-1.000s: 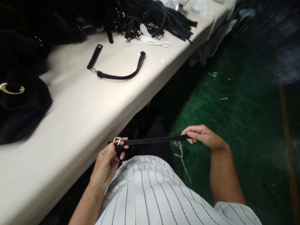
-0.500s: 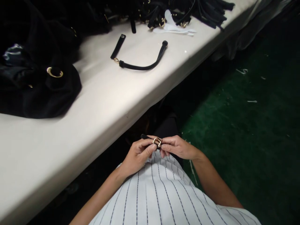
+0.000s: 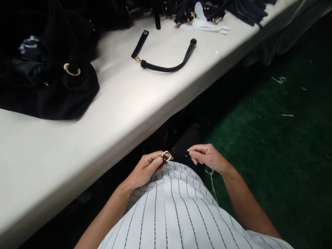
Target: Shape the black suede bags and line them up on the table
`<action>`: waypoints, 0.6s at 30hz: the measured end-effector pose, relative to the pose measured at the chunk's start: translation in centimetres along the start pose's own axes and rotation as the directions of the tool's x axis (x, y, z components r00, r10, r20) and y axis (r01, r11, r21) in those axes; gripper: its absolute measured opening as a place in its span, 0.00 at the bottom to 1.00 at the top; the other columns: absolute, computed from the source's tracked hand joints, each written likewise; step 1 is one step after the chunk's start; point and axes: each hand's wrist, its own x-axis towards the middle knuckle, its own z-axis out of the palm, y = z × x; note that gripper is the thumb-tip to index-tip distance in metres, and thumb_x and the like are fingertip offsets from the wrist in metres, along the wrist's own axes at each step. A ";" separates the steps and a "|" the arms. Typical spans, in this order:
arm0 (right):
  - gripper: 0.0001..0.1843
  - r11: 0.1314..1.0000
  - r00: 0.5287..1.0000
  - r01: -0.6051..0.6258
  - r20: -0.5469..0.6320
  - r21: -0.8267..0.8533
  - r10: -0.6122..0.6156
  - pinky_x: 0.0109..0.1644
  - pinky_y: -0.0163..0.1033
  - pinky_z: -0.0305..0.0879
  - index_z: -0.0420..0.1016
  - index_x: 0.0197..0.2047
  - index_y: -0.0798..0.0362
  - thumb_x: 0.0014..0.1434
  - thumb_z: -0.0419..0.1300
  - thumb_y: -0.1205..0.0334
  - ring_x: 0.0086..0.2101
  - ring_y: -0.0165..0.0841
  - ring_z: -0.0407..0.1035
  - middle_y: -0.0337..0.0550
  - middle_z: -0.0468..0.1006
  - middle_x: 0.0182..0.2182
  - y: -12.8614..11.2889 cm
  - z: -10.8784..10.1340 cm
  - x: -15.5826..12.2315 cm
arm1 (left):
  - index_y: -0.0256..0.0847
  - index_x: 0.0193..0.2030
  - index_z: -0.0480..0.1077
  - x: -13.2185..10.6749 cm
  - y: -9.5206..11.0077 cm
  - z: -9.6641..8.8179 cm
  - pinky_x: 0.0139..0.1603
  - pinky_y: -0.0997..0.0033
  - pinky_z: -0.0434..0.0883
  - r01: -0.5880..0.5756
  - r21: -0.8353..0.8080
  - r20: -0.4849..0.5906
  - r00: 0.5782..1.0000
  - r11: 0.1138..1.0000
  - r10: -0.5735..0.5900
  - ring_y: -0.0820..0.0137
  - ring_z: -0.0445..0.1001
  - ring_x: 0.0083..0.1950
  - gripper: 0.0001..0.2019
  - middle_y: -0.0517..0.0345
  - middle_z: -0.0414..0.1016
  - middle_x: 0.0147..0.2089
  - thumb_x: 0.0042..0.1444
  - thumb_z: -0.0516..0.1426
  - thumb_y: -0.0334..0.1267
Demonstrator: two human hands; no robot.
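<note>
In front of my striped shirt, my left hand (image 3: pixel 149 167) is closed, thumb over fingers, on a gold buckle (image 3: pixel 166 156) with a bit of black material at its base. To its right, my right hand (image 3: pixel 206 156) pinches the end of a thin black strap (image 3: pixel 180 151). That strap points left toward the buckle, with a gap between them. Against my dark trousers only the strap's pale outline stands out. How much black material lies inside my left hand is hidden.
On the white-covered table (image 3: pixel 116 100) lie a curved black strap (image 3: pixel 168 68) with a gold clasp (image 3: pixel 137 60), a black bag (image 3: pixel 59 93) with a gold eyelet, and white strips (image 3: pixel 207 26). More black straps (image 3: pixel 246 12) are heaped behind. White scraps (image 3: pixel 287 115) dot the green floor.
My hands have moved apart: the right one has drawn the black strap away from the buckle to the right, and the left has shifted slightly left with the buckle. The view has shifted a little.
</note>
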 end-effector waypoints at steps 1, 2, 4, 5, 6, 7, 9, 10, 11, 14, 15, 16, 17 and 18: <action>0.21 1.000 1.000 0.001 0.024 -0.008 0.000 0.22 0.32 0.50 0.80 0.39 0.60 0.61 0.63 0.47 0.19 0.23 0.56 0.38 0.71 0.19 0.0 0.1 0.1 | 0.38 0.46 0.75 0.0 0.0 0.0 0.35 0.74 0.62 -0.005 -0.001 0.014 1.000 1.000 0.005 0.75 0.63 0.33 0.17 0.57 0.70 0.36 0.68 0.52 0.49; 0.21 1.000 0.999 0.006 0.046 -0.009 -0.005 0.22 0.32 0.49 0.80 0.39 0.60 0.62 0.63 0.47 0.19 0.23 0.56 0.37 0.70 0.18 0.0 0.3 0.3 | 0.38 0.45 0.74 0.1 -0.1 -0.1 0.35 0.74 0.62 -0.005 -0.002 0.028 1.000 1.000 0.006 0.75 0.63 0.33 0.16 0.57 0.70 0.36 0.68 0.52 0.49; 0.20 1.000 0.996 0.024 0.084 0.006 -0.025 0.22 0.31 0.49 0.80 0.39 0.61 0.62 0.63 0.48 0.19 0.23 0.56 0.36 0.69 0.17 0.1 0.4 0.4 | 0.38 0.45 0.73 0.2 -0.3 -0.3 0.34 0.74 0.61 0.000 -0.005 0.054 0.999 1.000 0.000 0.75 0.62 0.33 0.17 0.57 0.69 0.36 0.68 0.52 0.49; 0.20 0.999 0.994 0.033 0.100 0.019 -0.035 0.22 0.31 0.50 0.80 0.38 0.61 0.62 0.63 0.49 0.19 0.23 0.56 0.36 0.69 0.17 0.1 0.3 0.4 | 0.38 0.45 0.73 0.2 -0.4 -0.4 0.33 0.73 0.60 0.007 -0.006 0.065 0.998 1.000 -0.006 0.74 0.61 0.33 0.17 0.58 0.69 0.35 0.68 0.51 0.50; 0.19 0.999 0.992 0.039 0.116 0.036 -0.043 0.23 0.31 0.51 0.80 0.38 0.61 0.62 0.63 0.50 0.19 0.23 0.57 0.35 0.69 0.17 0.2 0.3 0.4 | 0.38 0.44 0.73 0.2 -0.4 -0.5 0.33 0.73 0.59 0.014 -0.004 0.078 0.997 1.000 -0.014 0.74 0.61 0.32 0.17 0.58 0.68 0.34 0.68 0.51 0.50; 0.18 0.997 0.991 0.042 0.128 0.057 -0.050 0.23 0.31 0.52 0.80 0.38 0.61 0.62 0.64 0.50 0.19 0.23 0.58 0.35 0.69 0.17 0.3 0.2 0.4 | 0.38 0.44 0.73 0.2 -0.5 -0.7 0.33 0.73 0.59 0.021 -0.001 0.094 0.995 1.000 -0.021 0.74 0.61 0.32 0.17 0.58 0.68 0.34 0.68 0.51 0.50; 0.18 0.994 0.987 0.041 0.148 0.099 -0.056 0.24 0.31 0.54 0.80 0.38 0.61 0.62 0.64 0.51 0.19 0.24 0.59 0.36 0.69 0.17 0.4 0.2 0.4 | 0.38 0.43 0.73 0.2 -0.5 -0.8 0.33 0.73 0.58 0.038 0.010 0.124 0.992 0.999 -0.039 0.75 0.61 0.32 0.17 0.59 0.67 0.33 0.68 0.51 0.49; 0.18 0.993 0.985 0.038 0.161 0.114 -0.056 0.24 0.31 0.55 0.80 0.38 0.61 0.62 0.64 0.51 0.20 0.24 0.59 0.36 0.69 0.18 0.4 0.2 0.4 | 0.38 0.43 0.73 0.3 -0.5 -0.9 0.33 0.73 0.58 0.049 0.017 0.138 0.989 0.999 -0.050 0.75 0.61 0.33 0.17 0.59 0.67 0.33 0.68 0.51 0.49; 0.18 0.992 0.983 0.035 0.176 0.120 -0.056 0.24 0.31 0.55 0.80 0.38 0.61 0.62 0.64 0.51 0.20 0.24 0.60 0.36 0.69 0.18 0.4 0.2 0.5 | 0.38 0.43 0.73 0.3 -0.4 -0.9 0.33 0.73 0.58 0.060 0.023 0.156 0.986 0.998 -0.063 0.74 0.61 0.33 0.17 0.59 0.67 0.33 0.68 0.51 0.49; 0.19 0.993 0.971 0.036 0.230 0.112 -0.061 0.25 0.31 0.55 0.79 0.37 0.61 0.62 0.64 0.50 0.20 0.24 0.60 0.36 0.69 0.19 0.0 0.6 0.9 | 0.37 0.43 0.74 0.5 -0.5 -1.0 0.33 0.73 0.58 0.085 0.018 0.220 0.972 0.996 -0.087 0.75 0.61 0.32 0.18 0.59 0.68 0.32 0.68 0.51 0.50; 0.19 0.993 0.970 0.040 0.235 0.110 -0.065 0.25 0.31 0.55 0.79 0.37 0.61 0.63 0.63 0.50 0.21 0.24 0.59 0.36 0.68 0.19 -0.1 0.8 1.0 | 0.37 0.43 0.74 0.6 -0.5 -1.0 0.33 0.73 0.58 0.086 0.006 0.235 0.968 0.996 -0.085 0.75 0.61 0.31 0.18 0.59 0.68 0.32 0.68 0.52 0.50; 0.19 0.993 0.970 0.042 0.235 0.111 -0.068 0.25 0.31 0.54 0.78 0.37 0.61 0.63 0.63 0.50 0.20 0.24 0.59 0.35 0.68 0.18 -0.3 0.9 1.1 | 0.37 0.44 0.75 0.7 -0.6 -1.2 0.32 0.74 0.58 0.083 -0.006 0.241 0.967 0.997 -0.079 0.75 0.61 0.31 0.18 0.59 0.68 0.31 0.67 0.52 0.50; 0.19 0.992 0.970 0.044 0.231 0.118 -0.071 0.25 0.31 0.53 0.78 0.37 0.60 0.63 0.62 0.50 0.20 0.23 0.58 0.35 0.67 0.18 -0.5 1.0 1.2 | 0.37 0.44 0.75 0.8 -0.6 -1.3 0.32 0.74 0.58 0.077 -0.014 0.240 0.968 0.997 -0.072 0.75 0.61 0.31 0.18 0.59 0.68 0.31 0.67 0.52 0.49; 0.19 0.991 0.970 0.045 0.230 0.130 -0.074 0.25 0.31 0.52 0.77 0.37 0.60 0.64 0.62 0.50 0.20 0.23 0.57 0.34 0.66 0.18 -0.7 1.0 1.3 | 0.37 0.44 0.75 0.9 -0.6 -1.5 0.32 0.74 0.58 0.071 -0.016 0.237 0.969 0.997 -0.065 0.75 0.61 0.31 0.18 0.59 0.68 0.31 0.67 0.53 0.49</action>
